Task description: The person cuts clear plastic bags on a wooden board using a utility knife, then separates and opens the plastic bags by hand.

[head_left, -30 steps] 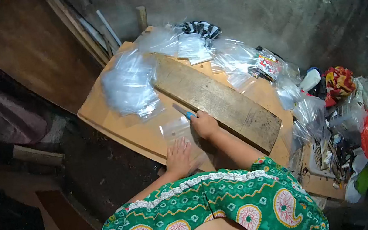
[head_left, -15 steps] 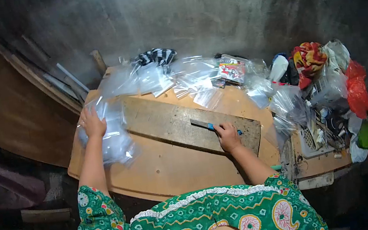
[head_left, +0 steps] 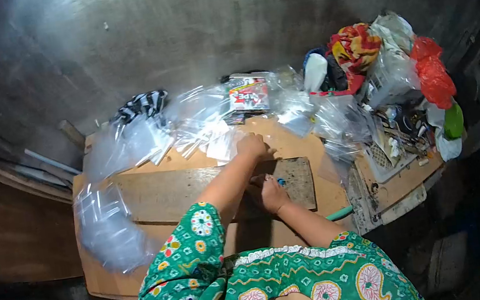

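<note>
My right hand (head_left: 273,195) rests on the wooden board (head_left: 162,188), fingers wrapped around a cutter knife (head_left: 281,182). Only a bit of the cutter's blue part shows; its blade is hidden. My left hand (head_left: 254,147) reaches across to just beyond the board's far edge, beside small clear plastic bags (head_left: 222,146). Its fingers are curled downward, and what they hold, if anything, is hidden. A pile of clear plastic bags (head_left: 107,230) lies at the left, partly against the board's left end.
A printed box (head_left: 248,93) stands at the back among more plastic. Black-and-white cloth (head_left: 142,105) lies back left. At the right are a red plastic bag (head_left: 431,71), patterned cloth (head_left: 354,48) and a tray (head_left: 387,172) with clutter. A wall rises behind the table (head_left: 106,279).
My left hand has left the plastic pile at the left and crossed to the right, beyond the board. My right hand keeps the cutter knife on the board. The camera view has shifted.
</note>
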Demonstrator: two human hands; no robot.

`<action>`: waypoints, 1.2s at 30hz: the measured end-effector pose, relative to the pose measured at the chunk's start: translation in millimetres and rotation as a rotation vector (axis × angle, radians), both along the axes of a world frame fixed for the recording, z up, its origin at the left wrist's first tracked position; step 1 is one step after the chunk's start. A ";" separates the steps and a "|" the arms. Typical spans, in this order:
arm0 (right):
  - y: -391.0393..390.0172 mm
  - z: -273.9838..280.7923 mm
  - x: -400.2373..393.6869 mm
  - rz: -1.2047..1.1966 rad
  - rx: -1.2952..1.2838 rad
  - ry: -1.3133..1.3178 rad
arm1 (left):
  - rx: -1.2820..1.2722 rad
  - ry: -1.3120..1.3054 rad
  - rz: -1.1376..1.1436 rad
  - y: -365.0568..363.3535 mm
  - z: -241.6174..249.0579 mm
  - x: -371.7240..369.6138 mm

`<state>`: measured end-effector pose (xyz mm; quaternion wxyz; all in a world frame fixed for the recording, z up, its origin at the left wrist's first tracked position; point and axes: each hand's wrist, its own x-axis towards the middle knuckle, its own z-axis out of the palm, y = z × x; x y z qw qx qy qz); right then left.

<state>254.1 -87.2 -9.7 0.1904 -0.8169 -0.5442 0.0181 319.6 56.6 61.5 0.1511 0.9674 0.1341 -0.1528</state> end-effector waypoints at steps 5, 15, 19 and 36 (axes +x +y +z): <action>2.9 -3.0 0.3 -0.362 0.041 0.410 | 0.065 -0.169 0.127 -9.1 -52.9 4.4; 9.0 23.1 6.0 0.013 0.230 0.019 | -0.289 -0.744 0.709 82.6 -23.9 -9.7; 8.6 24.3 6.1 0.010 0.240 0.023 | -0.790 -1.015 0.896 189.9 1.8 -55.8; 12.6 29.4 -9.2 0.118 0.209 0.023 | 0.429 -0.508 0.652 99.8 100.8 -320.5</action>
